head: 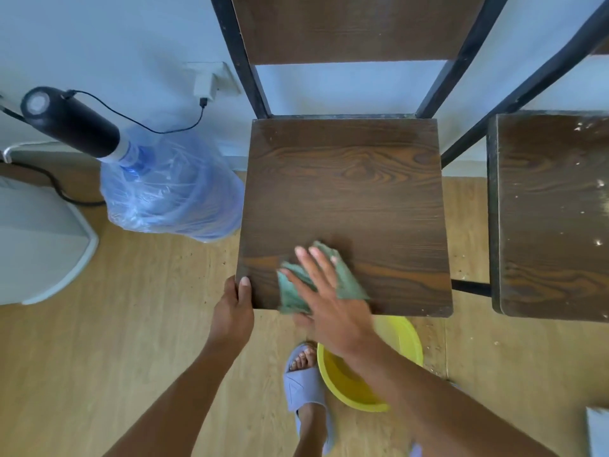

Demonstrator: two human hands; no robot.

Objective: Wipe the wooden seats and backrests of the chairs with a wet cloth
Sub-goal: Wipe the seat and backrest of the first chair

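A dark wooden chair seat on a black metal frame fills the middle of the view, with its wooden backrest above. A green cloth lies flat on the seat's front left part. My right hand presses on the cloth with fingers spread flat. My left hand grips the seat's front left corner, thumb on top. A second chair seat, speckled with white spots, stands at the right.
A yellow basin sits on the wood floor under the seat's front edge, beside my foot in a blue slipper. A wrapped water jug with a black pump stands left. A cable runs to a wall socket.
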